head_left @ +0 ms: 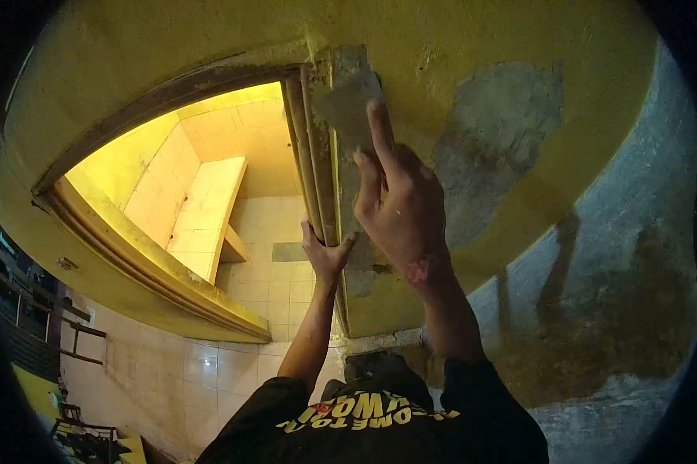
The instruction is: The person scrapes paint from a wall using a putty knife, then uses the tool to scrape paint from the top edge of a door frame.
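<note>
My right hand [404,201] is raised against the yellow wall beside a doorway. It is closed on a putty knife [351,104], with the index finger stretched along the flat grey blade. The handle is hidden in my palm. The blade lies against a bare grey strip of wall next to the wooden door frame [315,155]. Lower down, my left hand [328,251] grips the edge of that frame, fingers on the opening side and thumb toward the wall.
A large rough grey patch [499,139] marks the wall to the right of my right hand. Through the doorway is a lit tiled room with a tiled bench [209,205]. Pale floor tiles [155,371] and dark wooden furniture [85,340] are at lower left.
</note>
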Action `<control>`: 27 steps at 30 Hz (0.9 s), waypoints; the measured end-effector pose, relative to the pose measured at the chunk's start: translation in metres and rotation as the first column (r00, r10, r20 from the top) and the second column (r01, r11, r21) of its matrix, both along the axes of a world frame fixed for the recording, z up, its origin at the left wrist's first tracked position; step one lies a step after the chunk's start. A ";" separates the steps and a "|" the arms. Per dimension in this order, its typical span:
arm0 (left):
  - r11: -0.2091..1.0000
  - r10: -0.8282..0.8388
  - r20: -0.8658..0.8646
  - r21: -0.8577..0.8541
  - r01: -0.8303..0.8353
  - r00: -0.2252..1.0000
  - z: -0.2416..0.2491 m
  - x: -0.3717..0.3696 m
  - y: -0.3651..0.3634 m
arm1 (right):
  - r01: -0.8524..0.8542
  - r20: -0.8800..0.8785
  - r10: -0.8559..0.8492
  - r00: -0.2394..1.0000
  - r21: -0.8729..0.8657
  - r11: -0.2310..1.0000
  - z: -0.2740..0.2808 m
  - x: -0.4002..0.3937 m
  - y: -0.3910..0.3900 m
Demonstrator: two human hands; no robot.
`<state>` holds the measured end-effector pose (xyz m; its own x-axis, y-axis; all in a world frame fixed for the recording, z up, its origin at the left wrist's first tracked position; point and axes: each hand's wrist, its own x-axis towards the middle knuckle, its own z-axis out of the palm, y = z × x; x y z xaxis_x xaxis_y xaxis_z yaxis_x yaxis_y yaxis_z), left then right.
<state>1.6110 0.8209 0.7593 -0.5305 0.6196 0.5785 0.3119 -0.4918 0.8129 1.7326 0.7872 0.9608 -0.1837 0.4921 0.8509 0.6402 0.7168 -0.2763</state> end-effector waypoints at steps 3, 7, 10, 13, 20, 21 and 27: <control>1.000 0.019 -0.019 -0.007 -0.019 1.000 -0.007 0.003 -0.006 | -0.029 -0.031 0.030 0.999 0.038 0.999 0.007 0.000 -0.003; 0.999 0.038 -0.063 0.001 -0.038 0.997 -0.002 0.000 -0.007 | -0.017 -0.009 0.017 1.000 0.002 1.000 0.017 -0.002 -0.004; 0.999 -0.006 -0.015 -0.037 0.006 1.000 -0.002 0.001 -0.010 | -0.011 -0.004 0.011 1.000 -0.035 0.999 0.010 0.003 -0.007; 1.000 0.025 -0.032 0.015 -0.024 0.999 0.002 0.003 -0.010 | -0.036 -0.003 0.035 0.999 -0.021 0.999 0.002 0.006 -0.005; 0.999 -0.038 0.033 -0.031 0.039 0.999 -0.004 0.000 -0.008 | -0.078 -0.065 0.072 0.995 -0.086 0.993 -0.007 0.003 -0.008; 1.000 -0.016 0.022 -0.002 0.017 1.000 -0.002 0.001 -0.004 | -0.077 -0.065 0.072 0.995 -0.075 0.994 -0.003 0.002 -0.004; 1.000 -0.002 0.024 -0.024 0.003 1.000 -0.009 0.001 -0.009 | -0.041 -0.065 0.037 0.997 -0.065 0.997 -0.012 0.004 -0.002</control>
<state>1.6116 0.8118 0.7508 -0.5425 0.6343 0.5508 0.2911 -0.4732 0.8315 1.7362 0.7849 0.9491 -0.1498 0.5410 0.8276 0.5917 0.7196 -0.3633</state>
